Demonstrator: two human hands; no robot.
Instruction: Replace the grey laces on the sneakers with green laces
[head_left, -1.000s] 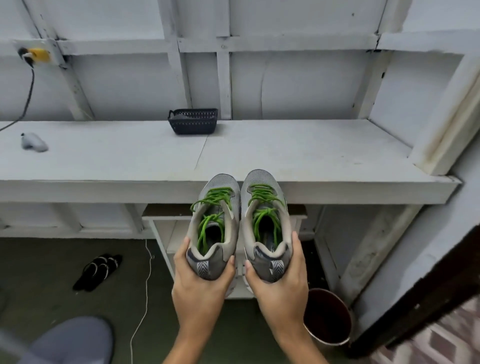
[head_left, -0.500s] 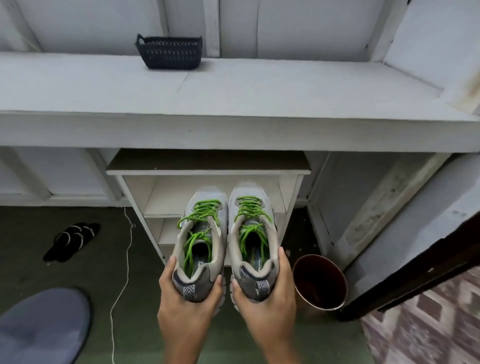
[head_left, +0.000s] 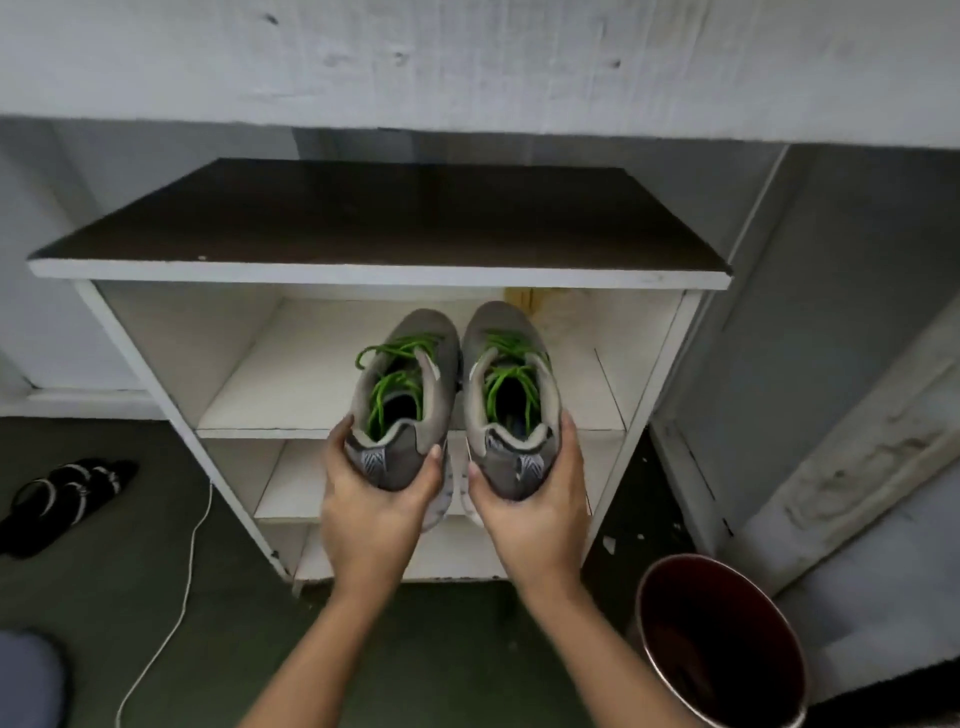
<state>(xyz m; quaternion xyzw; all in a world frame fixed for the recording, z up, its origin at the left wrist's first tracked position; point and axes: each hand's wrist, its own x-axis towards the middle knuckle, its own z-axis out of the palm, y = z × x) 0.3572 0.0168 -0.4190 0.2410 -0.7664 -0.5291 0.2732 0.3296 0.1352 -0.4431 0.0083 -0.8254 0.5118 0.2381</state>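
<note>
I had a sneaker in each hand, both held by the heel with the toes pointing away from me. My left hand (head_left: 376, 512) cupped the heel of the left sneaker (head_left: 410, 379), fingers curled round its outer side and the thumb pressed on the inner side. My right hand (head_left: 530, 512) gripped the heel of the right sneaker (head_left: 511, 374) the same way, mirrored. The two shoes sat just beside each other, nearly touching along their inner edges.

Both were grey and carried green laces (head_left: 397, 384), threaded across the tongues, with loose loops lying in the openings. The toes reached in over the upper shelf (head_left: 291, 374) of a white shelf unit (head_left: 379, 218) with a dark top board. I could not tell whether the soles rested on that shelf or hung just above it. The heels and my hands were out past its front edge.

On the dark floor (head_left: 104, 571) to the left lay a pair of black sandals (head_left: 62, 499), with a white cord (head_left: 176, 597) trailing between them and the unit. A dark red bucket (head_left: 722, 644) stood at the lower right, near my right forearm.
</note>
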